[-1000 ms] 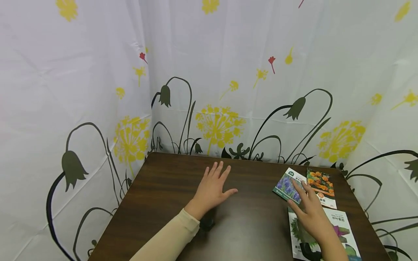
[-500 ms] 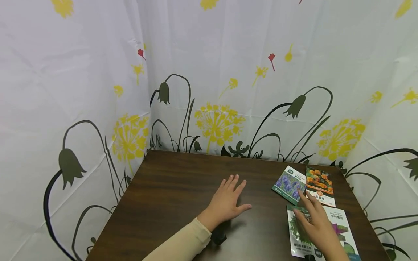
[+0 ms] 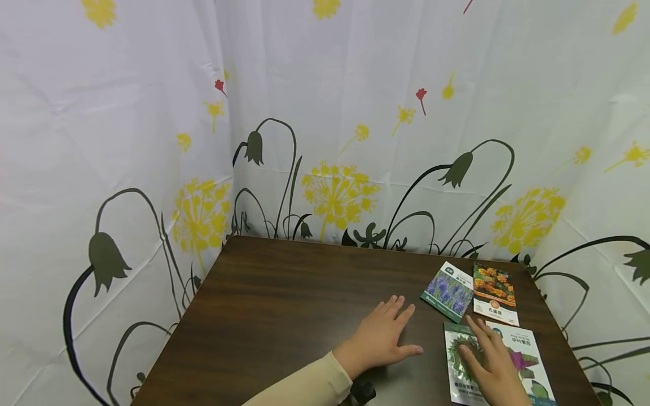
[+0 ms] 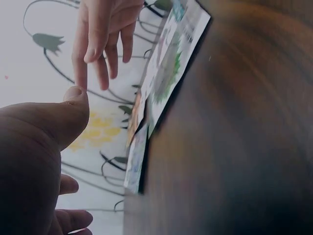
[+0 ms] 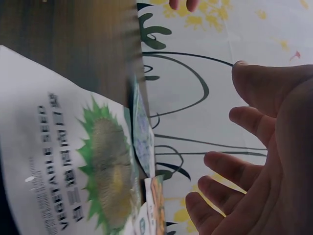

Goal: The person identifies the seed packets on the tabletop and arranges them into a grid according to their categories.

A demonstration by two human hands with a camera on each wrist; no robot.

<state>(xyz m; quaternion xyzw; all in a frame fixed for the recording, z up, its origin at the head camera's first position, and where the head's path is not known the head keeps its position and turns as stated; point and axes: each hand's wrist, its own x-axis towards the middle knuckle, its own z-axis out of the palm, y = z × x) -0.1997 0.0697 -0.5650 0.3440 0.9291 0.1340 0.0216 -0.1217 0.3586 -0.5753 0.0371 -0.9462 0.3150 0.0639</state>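
Four-cornered seed packets lie grouped on the table's right side. One shows purple flowers [image 3: 447, 290]. To its right is the orange flower packet [image 3: 492, 285]. Nearer the front lie a vegetable seed packet [image 5: 105, 161] with a green-edged window and a white packet [image 3: 530, 352] with a purple and green print, partly overlapped. My right hand [image 3: 492, 363] hovers over these two front packets, fingers spread and holding nothing; it hides part of both. Left of the packets, my left hand [image 3: 381, 341] is above the bare wood with its fingers extended and nothing in it.
The dark brown wooden table [image 3: 284, 304] runs back to a white curtain [image 3: 325, 84] printed with flowers. The curtain also hangs along both sides. A small black device [image 3: 363, 391] sits at my left wrist.
My left hand has moved right and nearer to me, toward the packets. My right hand has drawn back from the purple flower packet to above the front ones. The packets lie as before.
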